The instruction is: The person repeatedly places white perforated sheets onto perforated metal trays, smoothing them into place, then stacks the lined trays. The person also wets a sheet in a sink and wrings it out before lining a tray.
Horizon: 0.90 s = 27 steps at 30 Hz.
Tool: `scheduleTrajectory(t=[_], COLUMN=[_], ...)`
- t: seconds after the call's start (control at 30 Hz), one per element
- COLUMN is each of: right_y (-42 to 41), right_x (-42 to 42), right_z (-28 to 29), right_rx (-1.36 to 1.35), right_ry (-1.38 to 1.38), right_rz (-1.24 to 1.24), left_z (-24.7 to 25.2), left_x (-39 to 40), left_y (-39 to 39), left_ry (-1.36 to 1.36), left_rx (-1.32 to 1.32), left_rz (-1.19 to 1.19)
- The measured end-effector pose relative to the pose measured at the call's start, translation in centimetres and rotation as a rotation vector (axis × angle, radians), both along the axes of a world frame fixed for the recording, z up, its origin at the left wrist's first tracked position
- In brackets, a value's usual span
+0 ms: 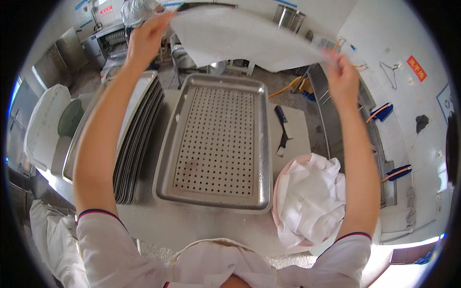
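A white cloth sheet (252, 39) hangs spread in the air beyond a perforated metal tray (216, 140). My left hand (149, 37) grips its left corner, and my right hand (340, 70), slightly blurred, grips its right corner. The perforated tray lies flat on a metal table (201, 226), with nothing on its holed base. To the tray's right, a pink basin (279, 187) holds a heap of crumpled white cloths (311, 198). A stack of metal trays (138, 144) stands left of the perforated tray, partly behind my left forearm.
A dark-handled tool (281, 118), perhaps a brush or scraper, lies right of the tray. At far left are a large white tub (47, 126) and a green bowl (70, 118). Another person (138, 12) stands at the back left. A tiled wall with hooks is on the right.
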State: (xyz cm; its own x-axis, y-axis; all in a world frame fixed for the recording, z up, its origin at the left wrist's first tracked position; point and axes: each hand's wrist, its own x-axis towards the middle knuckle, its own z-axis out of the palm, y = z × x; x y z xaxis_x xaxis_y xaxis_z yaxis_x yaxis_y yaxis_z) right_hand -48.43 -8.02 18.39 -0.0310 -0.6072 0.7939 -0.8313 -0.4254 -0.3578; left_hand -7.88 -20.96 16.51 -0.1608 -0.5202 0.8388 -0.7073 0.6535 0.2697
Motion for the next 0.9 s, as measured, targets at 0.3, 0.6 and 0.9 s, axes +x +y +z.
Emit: scheduleTrajectory(t=[0.3, 0.6, 0.9], right_y=[9.0, 14.6, 18.3], right_x=[3.4, 5.0, 6.0], right_z=[-26.1, -26.3, -25.4], right_rx=[0.594, 0.581, 0.695], right_ry=[-0.011, 0.447, 0.581], right_rz=[0.091, 0.108, 0.168], left_z=[-21.4, -22.4, -21.8], left_x=[5.0, 6.5, 6.8], left_y=[12.9, 19.2, 23.0], left_ry=[-0.130, -0.503, -0.642], left_rx=[0.557, 0.567, 0.558], left_rz=[-0.155, -0.176, -0.210])
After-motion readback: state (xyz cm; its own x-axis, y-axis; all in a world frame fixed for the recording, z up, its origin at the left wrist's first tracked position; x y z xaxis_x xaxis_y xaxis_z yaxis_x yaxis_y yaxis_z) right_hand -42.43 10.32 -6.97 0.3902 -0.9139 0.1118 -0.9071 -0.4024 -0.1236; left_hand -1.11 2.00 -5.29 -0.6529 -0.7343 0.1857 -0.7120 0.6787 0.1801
